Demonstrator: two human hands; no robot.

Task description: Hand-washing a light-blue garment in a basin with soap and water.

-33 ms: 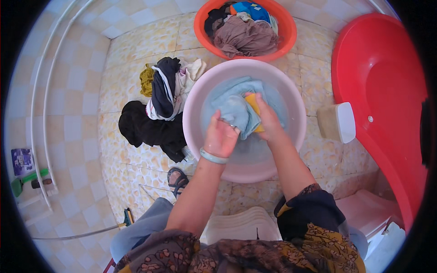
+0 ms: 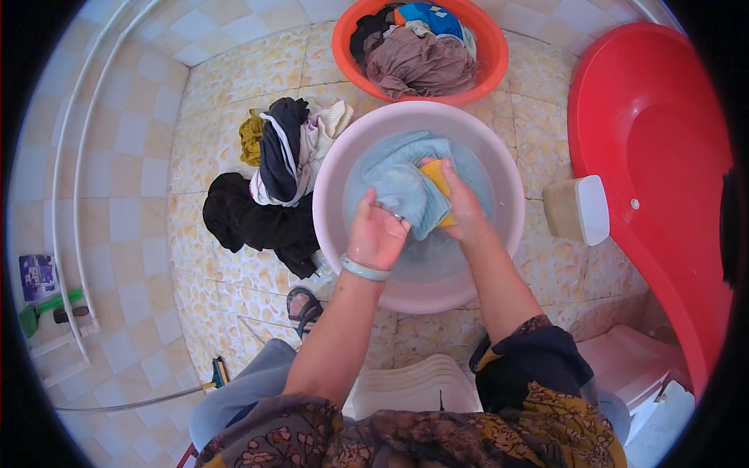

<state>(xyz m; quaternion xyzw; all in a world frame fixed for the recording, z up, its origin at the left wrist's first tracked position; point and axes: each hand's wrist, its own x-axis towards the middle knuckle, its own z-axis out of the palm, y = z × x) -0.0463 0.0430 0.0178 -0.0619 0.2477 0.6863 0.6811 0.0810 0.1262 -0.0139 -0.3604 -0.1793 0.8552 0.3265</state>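
Note:
A pale pink basin of cloudy water stands in front of me. Over the water bunches a wet light blue cloth, part of it lying in the basin. My left hand, palm up and with a pale bangle on its wrist, grips the cloth's near left edge; its fingertips go under the fabric. On the other side, my right hand holds a yellow block against the cloth. Whether the block is soap or a sponge I cannot tell. The right fingers are partly hidden behind it.
Beyond the basin is an orange tub of clothes. Dark and light clothes lie on the tiles to the left. A beige container with a white side stands at right, beside a large red tub. A squeegee lies lower left.
The held part of the cloth has shifted slightly and looks smoother on top. My right hand and the yellow block have moved a little to the right.

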